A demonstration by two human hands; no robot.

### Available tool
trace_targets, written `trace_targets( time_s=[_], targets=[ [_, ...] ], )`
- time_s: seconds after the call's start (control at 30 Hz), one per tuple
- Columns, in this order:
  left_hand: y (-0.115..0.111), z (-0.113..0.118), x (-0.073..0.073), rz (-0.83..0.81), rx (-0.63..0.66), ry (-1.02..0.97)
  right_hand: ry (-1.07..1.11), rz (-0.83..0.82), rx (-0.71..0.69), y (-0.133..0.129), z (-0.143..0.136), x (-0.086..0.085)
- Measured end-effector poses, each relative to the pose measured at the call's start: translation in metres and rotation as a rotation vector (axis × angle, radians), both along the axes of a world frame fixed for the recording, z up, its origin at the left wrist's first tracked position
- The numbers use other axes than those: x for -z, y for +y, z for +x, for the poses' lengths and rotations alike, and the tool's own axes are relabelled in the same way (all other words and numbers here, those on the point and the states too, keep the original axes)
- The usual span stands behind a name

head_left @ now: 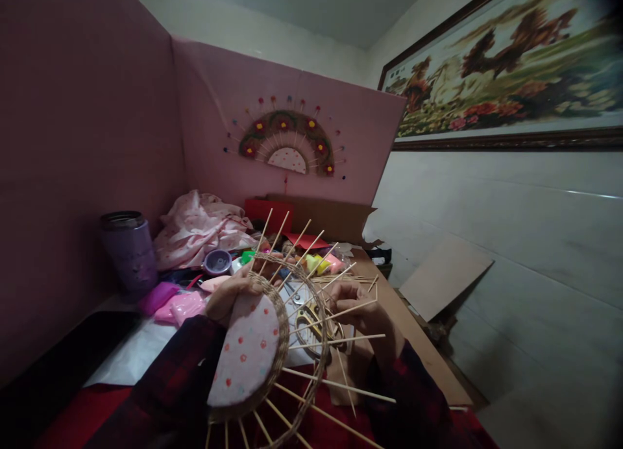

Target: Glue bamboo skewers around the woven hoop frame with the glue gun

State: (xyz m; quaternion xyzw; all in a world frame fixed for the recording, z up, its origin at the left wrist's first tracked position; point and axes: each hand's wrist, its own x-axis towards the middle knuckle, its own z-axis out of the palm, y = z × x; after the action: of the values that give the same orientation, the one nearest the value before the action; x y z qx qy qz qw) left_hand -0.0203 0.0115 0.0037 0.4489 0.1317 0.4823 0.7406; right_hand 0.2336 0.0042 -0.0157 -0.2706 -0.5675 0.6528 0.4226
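Note:
A half-round piece covered in white cloth with red flowers [246,348] is edged with braided cord, and several thin wooden sticks fan out from it. My left hand [233,292] is closed on its upper edge. A second ring of twisted cord [325,319] runs across the sticks. At the right of that ring is my right hand [351,301], its fingers bent together near the cord and sticks; what they pinch is too small to make out. Gold-handled scissors [311,322] lie behind the sticks.
A purple tumbler [129,251] stands at the left beside crumpled dotted cloth [202,228]. Pink packets [180,306] lie in front. A decorated fan [292,141] is pinned on the pink board [360,131]. Loose sticks [350,279] lie at the right.

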Motion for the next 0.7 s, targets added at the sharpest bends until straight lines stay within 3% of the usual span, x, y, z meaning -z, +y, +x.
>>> trace_targets(
  time_s=[0.53, 0.7],
  targets=[
    [0.002, 0.001, 0.002, -0.005, 0.068, 0.013, -0.117, 0.024, 0.024, 0.003, 0.005, 0.007],
    [0.001, 0.001, -0.001, -0.007, 0.028, 0.033, -0.118, 0.031, 0.026, 0.003, 0.007, 0.010]
  ],
)
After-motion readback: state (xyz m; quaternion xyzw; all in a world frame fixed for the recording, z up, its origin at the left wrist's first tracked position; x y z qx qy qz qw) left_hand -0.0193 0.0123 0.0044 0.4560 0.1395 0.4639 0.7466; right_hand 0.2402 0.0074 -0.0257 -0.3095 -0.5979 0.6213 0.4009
